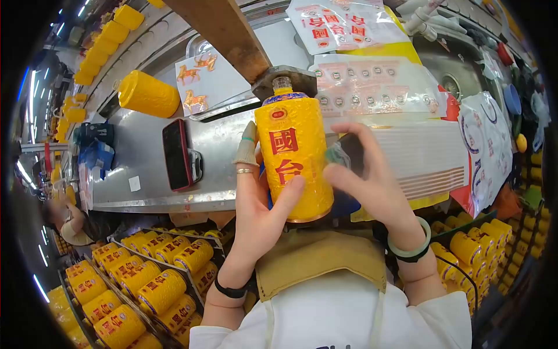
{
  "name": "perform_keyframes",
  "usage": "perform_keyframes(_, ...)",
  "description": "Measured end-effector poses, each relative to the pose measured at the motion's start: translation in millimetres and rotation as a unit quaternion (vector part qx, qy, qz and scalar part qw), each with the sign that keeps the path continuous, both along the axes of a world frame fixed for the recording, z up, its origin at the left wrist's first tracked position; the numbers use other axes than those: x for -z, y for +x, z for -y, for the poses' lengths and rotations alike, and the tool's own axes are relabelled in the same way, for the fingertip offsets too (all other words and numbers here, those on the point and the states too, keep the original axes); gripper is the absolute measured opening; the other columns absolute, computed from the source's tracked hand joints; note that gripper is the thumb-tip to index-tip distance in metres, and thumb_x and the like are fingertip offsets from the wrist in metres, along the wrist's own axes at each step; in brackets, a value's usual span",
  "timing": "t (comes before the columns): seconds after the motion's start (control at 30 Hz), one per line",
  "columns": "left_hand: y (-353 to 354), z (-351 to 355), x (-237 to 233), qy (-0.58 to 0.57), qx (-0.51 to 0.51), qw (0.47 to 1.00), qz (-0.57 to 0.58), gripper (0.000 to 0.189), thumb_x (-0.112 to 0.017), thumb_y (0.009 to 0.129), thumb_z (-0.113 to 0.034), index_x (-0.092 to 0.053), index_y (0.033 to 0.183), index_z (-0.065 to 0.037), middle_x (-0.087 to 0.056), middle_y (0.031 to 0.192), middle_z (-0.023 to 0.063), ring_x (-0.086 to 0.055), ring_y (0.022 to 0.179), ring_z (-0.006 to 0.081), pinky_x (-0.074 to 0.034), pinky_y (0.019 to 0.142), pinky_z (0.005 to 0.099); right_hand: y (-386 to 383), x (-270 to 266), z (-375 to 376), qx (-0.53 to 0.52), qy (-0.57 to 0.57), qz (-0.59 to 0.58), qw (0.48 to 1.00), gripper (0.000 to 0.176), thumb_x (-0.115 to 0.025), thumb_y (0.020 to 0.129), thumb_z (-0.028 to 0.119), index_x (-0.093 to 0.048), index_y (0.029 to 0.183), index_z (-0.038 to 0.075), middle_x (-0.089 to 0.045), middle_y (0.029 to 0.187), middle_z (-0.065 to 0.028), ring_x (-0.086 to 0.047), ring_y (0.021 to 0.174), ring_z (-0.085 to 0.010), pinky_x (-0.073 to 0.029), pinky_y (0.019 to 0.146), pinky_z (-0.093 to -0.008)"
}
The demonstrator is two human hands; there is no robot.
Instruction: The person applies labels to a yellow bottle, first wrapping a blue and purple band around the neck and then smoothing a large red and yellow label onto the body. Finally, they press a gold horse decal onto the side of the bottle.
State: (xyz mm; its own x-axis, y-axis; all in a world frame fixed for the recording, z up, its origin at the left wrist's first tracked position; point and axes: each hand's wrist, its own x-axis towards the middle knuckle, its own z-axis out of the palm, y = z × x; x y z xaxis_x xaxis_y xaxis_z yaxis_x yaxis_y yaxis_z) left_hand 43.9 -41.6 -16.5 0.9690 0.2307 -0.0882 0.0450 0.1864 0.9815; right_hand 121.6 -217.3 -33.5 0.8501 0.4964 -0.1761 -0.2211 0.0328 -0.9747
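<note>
A yellow bottle (293,154) with large red characters and a clear glass neck stands tilted before me, its top near a dark metal block. My left hand (258,215) wraps its left side, thumb across the front; a pale finger cot with a green band covers one finger, and a ring sits below it. Close to the bottle's right side is my right hand (372,177), smeared by motion, its thumb and fingers curved around a small greenish, see-through thing (337,156) that I cannot identify.
A wooden beam (229,38) reaches down to the metal block. Label sheets (372,87) lie right; horse-shaped stickers (196,100), another yellow bottle (150,94) and a phone (176,154) lie left. Crates of yellow bottles (163,288) flank me below. A person's arm (72,224) shows far left.
</note>
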Motion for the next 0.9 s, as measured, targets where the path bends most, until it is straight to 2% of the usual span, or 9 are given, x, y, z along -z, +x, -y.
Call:
perform_keyframes(0.03,0.6,-0.8,-0.7,-0.009,-0.003,1.000,-0.006,0.086,-0.064,0.096,0.004,-0.011,0.164,-0.004,-0.040,0.152,0.0156,-0.051,0.137,0.0242,-0.046,0.111,0.0394,0.3,-1.8,1.9,-0.002,0.001,0.000,1.000,0.046,-0.075,0.094,0.016,-0.050,0.129,0.001,-0.060,0.120,-0.0122,-0.056,0.115,-0.0194,-0.044,0.101,-0.0336)
perform_keyframes(0.1,2.8,-0.6,-3.2,-0.010,-0.009,1.000,-0.013,0.086,-0.064,0.096,0.003,-0.012,0.164,-0.004,-0.040,0.151,0.0158,-0.052,0.135,0.0240,-0.047,0.110,0.0390,0.0,-5.8,5.0,0.065,-0.116,0.154,0.979,0.044,-0.071,0.095,0.012,-0.050,0.132,-0.001,-0.060,0.123,-0.0160,-0.058,0.116,-0.0267,-0.044,0.103,-0.0354)
perform_keyframes(0.13,4.6,-0.3,-4.2,-0.011,-0.013,1.000,-0.018,0.085,-0.064,0.096,0.003,-0.013,0.164,-0.004,-0.041,0.151,0.0159,-0.053,0.134,0.0237,-0.047,0.109,0.0387,-1.0,-5.7,3.2,0.089,-0.146,0.239,0.956,0.036,-0.068,0.095,0.008,-0.053,0.127,-0.002,-0.061,0.118,-0.0182,-0.061,0.111,-0.0330,-0.046,0.098,-0.0371)
perform_keyframes(0.27,10.3,0.0,-4.7,-0.006,-0.014,1.000,-0.006,0.085,-0.066,0.096,0.003,-0.014,0.163,-0.003,-0.045,0.147,0.0154,-0.056,0.130,0.0227,-0.050,0.106,0.0379,-3.6,-13.4,2.2,0.071,-0.165,0.231,0.956,0.031,-0.069,0.094,0.009,-0.056,0.120,-0.002,-0.062,0.112,-0.0182,-0.062,0.104,-0.0357,-0.049,0.091,-0.0393)
perform_keyframes(0.37,15.1,-0.2,-3.2,0.024,-0.011,1.000,-0.001,0.087,-0.068,0.094,0.004,-0.014,0.162,-0.002,-0.048,0.143,0.0146,-0.059,0.126,0.0212,-0.052,0.103,0.0366,-1.0,-11.2,-0.3,0.077,-0.167,0.271,0.945,0.027,-0.070,0.093,0.009,-0.057,0.115,-0.002,-0.062,0.107,-0.0181,-0.062,0.097,-0.0367,-0.050,0.086,-0.0405)
perform_keyframes(0.5,15.8,3.0,-7.2,0.021,-0.011,1.000,-0.008,0.086,-0.070,0.094,0.003,-0.016,0.160,-0.001,-0.053,0.139,0.0140,-0.060,0.123,0.0187,-0.054,0.101,0.0344,-1.6,-10.3,-0.4,0.073,-0.147,0.201,0.966,0.028,-0.071,0.093,0.009,-0.058,0.115,-0.002,-0.063,0.108,-0.0179,-0.063,0.098,-0.0358,-0.050,0.086,-0.0398)
perform_keyframes(0.57,16.4,3.9,-11.1,0.019,-0.004,0.999,-0.028,0.085,-0.063,0.093,0.006,-0.015,0.163,-0.001,-0.039,0.155,0.0178,-0.048,0.140,0.0269,-0.043,0.114,0.0408,-1.0,-10.5,-0.5,0.070,-0.142,0.187,0.970,0.029,-0.071,0.093,0.009,-0.057,0.115,-0.002,-0.063,0.108,-0.0178,-0.063,0.098,-0.0355,-0.050,0.086,-0.0396)
perform_keyframes(0.67,15.9,3.0,-11.3,-0.008,-0.007,0.999,-0.036,0.085,-0.063,0.093,0.006,-0.015,0.163,-0.002,-0.039,0.156,0.0178,-0.048,0.140,0.0268,-0.044,0.113,0.0406,-1.6,-11.1,-1.7,0.065,-0.138,0.187,0.971,0.029,-0.071,0.093,0.010,-0.058,0.115,-0.002,-0.064,0.108,-0.0175,-0.064,0.098,-0.0344,-0.050,0.086,-0.0387)
perform_keyframes(0.9,17.2,2.1,-6.9,0.013,-0.011,1.000,-0.018,0.086,-0.063,0.093,0.007,-0.014,0.163,-0.001,-0.041,0.154,0.0176,-0.050,0.138,0.0260,-0.046,0.111,0.0398,-0.8,-9.9,-2.5,0.071,-0.139,0.191,0.969,0.029,-0.071,0.094,0.012,-0.058,0.116,-0.002,-0.065,0.108,-0.0165,-0.064,0.096,-0.0317,-0.050,0.086,-0.0370)
